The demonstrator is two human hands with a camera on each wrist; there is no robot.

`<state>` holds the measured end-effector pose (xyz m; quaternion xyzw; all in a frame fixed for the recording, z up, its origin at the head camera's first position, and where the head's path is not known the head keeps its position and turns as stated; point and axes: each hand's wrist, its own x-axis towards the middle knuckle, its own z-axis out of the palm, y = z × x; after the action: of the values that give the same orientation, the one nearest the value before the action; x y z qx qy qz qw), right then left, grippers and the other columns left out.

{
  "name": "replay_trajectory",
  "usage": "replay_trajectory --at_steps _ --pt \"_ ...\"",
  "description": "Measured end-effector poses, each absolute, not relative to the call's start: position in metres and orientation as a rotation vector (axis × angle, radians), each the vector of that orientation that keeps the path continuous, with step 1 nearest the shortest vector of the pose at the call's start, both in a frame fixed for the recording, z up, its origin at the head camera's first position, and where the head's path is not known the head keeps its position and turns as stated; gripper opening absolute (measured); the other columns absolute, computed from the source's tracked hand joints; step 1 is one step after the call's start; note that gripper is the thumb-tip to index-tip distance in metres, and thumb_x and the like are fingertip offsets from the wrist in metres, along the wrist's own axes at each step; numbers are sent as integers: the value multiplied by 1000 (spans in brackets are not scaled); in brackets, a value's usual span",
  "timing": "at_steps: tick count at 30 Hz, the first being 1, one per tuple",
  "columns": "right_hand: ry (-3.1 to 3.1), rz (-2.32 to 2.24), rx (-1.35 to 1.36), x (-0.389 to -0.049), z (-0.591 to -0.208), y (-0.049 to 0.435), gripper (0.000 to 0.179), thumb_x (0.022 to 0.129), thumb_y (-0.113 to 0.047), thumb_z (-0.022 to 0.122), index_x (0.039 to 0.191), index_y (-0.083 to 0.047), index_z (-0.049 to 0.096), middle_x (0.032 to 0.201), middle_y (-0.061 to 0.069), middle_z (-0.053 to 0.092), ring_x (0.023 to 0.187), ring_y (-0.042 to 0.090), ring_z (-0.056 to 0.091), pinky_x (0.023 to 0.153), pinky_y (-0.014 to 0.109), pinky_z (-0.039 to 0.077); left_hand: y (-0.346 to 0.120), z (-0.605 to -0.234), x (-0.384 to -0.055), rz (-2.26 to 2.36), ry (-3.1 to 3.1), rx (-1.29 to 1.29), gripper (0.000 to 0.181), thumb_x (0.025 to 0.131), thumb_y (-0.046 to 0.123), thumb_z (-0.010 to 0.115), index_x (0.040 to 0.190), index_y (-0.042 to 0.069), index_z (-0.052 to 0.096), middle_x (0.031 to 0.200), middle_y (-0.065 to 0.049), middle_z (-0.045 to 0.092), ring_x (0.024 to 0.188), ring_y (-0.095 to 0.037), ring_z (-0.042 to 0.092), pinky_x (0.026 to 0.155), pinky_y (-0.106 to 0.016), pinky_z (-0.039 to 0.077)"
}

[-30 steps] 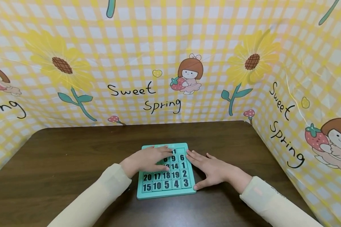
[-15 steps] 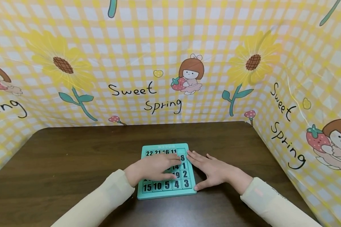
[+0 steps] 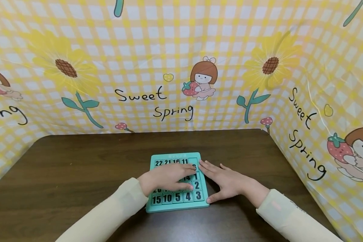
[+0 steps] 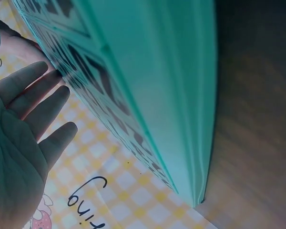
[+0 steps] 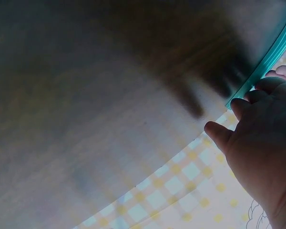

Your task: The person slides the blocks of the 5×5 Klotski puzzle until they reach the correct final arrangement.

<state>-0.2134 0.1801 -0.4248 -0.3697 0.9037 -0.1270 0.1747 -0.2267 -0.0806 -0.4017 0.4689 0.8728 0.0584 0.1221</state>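
A teal sliding number puzzle (image 3: 176, 207) lies flat on the table, its tiles marked with black numerals. My left hand (image 3: 169, 176) stretches over the middle of the board from the left, hiding several tiles. Its fingertips are at the tile marked 6 (image 3: 194, 167) in the right column. The square above that tile, at the top right corner, looks vacant. Along the board's right side rests my right hand (image 3: 228, 181), fingers extended to the edge and thumb at the lower right corner. The left wrist view shows the left hand's spread fingers (image 4: 55, 112) beside the board's frame.
A dark brown wooden table (image 3: 87, 161) bears the puzzle. Behind it and to the sides hangs a yellow checked cloth (image 3: 175, 37) printed with sunflowers, cartoon figures and lettering.
My left hand has moved right and slightly toward me across the board, uncovering the top row and reaching the tile marked 6. The right hand has stayed at the edge.
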Motion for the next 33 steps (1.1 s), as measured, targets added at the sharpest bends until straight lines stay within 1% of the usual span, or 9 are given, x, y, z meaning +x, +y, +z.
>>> replay_trajectory --at_steps 7,15,22,27,33 --pt "2568 -359 -1044 -212 -424 179 111 82 -72 63 162 -19 6 169 -2 0 157 22 5 119 66 14 -83 -402 -233 181 2572 1339 66 100 52 51 148 8 47 154 -8 46 143 -21 44 117 -39 37" --pt "2566 -366 -1048 -211 -423 178 112 82 -71 64 162 -18 6 170 -1 0 157 21 5 120 66 13 -85 -402 -240 194 2583 1297 65 100 52 50 149 10 46 157 -7 42 146 -20 40 118 -39 35" --pt "2560 -379 -1062 -211 -422 177 112 82 -71 64 161 -15 8 170 2 2 157 25 6 119 68 13 -85 -404 -245 195 2589 1282 64 101 51 50 149 10 46 157 -6 42 146 -19 39 119 -39 35" --pt "2557 -380 -1050 -211 -423 178 111 82 -70 64 161 -16 8 170 2 1 157 24 5 119 67 12 -85 -403 -242 172 2595 1295 65 100 53 50 149 10 46 157 -6 42 146 -20 39 118 -39 35" --pt "2561 -373 -1050 -212 -422 179 111 82 -71 64 161 -16 8 170 2 0 157 25 6 119 68 13 -86 -397 -233 175 2584 1356 65 100 52 51 149 9 47 157 -10 42 146 -23 40 117 -41 36"
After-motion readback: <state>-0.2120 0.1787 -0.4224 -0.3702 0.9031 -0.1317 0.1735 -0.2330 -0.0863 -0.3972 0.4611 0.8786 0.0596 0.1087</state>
